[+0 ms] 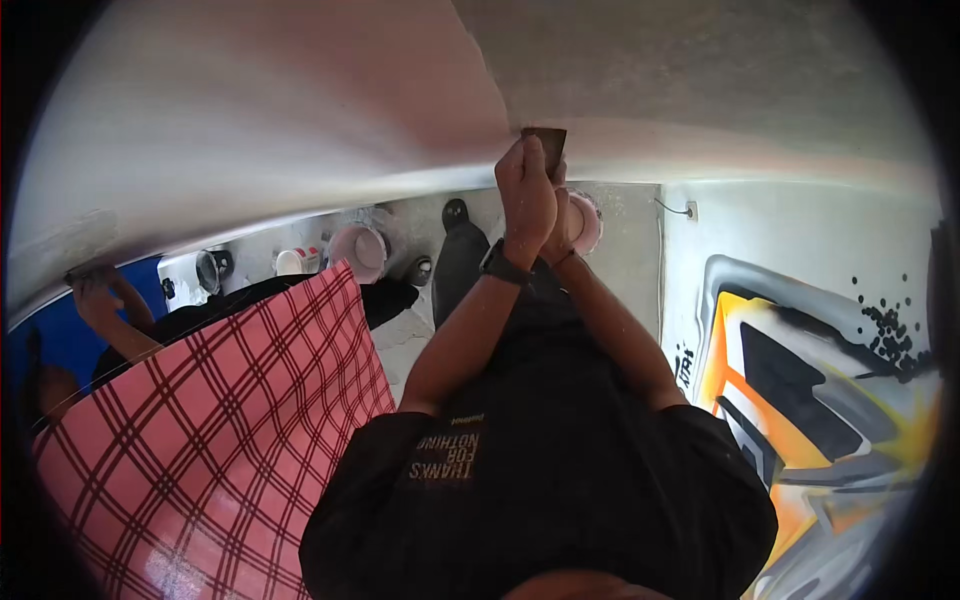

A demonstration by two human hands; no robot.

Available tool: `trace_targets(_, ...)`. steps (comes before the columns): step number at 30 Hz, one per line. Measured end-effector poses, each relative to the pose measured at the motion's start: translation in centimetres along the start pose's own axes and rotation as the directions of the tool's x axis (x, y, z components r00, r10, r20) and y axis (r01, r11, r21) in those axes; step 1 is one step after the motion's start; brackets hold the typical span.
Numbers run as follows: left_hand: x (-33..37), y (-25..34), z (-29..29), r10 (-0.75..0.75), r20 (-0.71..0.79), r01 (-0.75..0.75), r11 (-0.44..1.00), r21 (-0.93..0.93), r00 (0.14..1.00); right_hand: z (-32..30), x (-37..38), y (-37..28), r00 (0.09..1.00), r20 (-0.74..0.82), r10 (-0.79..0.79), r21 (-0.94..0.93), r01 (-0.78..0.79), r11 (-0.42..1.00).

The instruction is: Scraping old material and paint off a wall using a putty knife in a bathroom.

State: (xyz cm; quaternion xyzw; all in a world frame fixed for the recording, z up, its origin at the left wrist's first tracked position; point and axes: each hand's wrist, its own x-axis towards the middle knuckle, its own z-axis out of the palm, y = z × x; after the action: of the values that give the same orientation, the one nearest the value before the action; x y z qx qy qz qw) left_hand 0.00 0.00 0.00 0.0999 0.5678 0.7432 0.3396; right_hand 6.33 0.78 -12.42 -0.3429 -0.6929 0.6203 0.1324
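Observation:
My left hand (526, 195), with a dark watch on its wrist, is closed around a dark, flat, square-edged piece (548, 145), its thumb lying along the face. Whether this is a scraper blade or a sanding sheet, I cannot tell. The piece is up against the wall (620, 80), near the line where a pinkish area meets a grey one. Close beside and partly behind the left hand is my right hand (560, 215). Its fingers are mostly hidden, so its grip does not show. Both forearms reach forward together.
At far left a co-worker's hand (95, 300) touches the wall. A pink plaid sheet (230, 420) stands between us. Beyond lie a pinkish bucket (358, 250), a white tub (297, 262) and another pinkish bucket (590, 222). A painted wall (800, 400) is at right, with a cable outlet (690, 210).

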Motion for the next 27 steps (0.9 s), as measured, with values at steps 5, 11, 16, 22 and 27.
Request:
trace_targets(5,-0.1,-1.4,4.3,0.077,0.101,-0.075,0.997,-0.026,0.992,-1.3,2.3,10.1,0.786,-0.601,-0.147,0.145,0.288,0.946)
trace_targets(11,-1.2,-5.2,-2.8,-0.018,0.062,0.014,0.998,0.063,0.998,-0.5,-3.4,5.9,0.996,-0.092,-0.001,0.203,0.02,0.979)
trace_targets(16,-2.2,-4.9,-3.7,-0.117,0.117,0.13,0.986,-0.108,0.986,-2.3,-5.7,3.9,0.995,-0.019,0.099,0.213,-0.093,0.973)
trace_targets(22,-4.6,-4.9,-5.4,-0.094,0.102,0.103,0.99,-0.092,0.99,-4.0,-8.9,3.1,0.99,0.099,0.101,0.161,-0.116,0.98)
trace_targets(27,-6.8,-4.6,-6.1,-0.132,0.123,0.155,0.967,-0.203,0.984,-5.1,-12.8,0.9,0.97,0.195,0.143,0.449,-0.218,0.866)
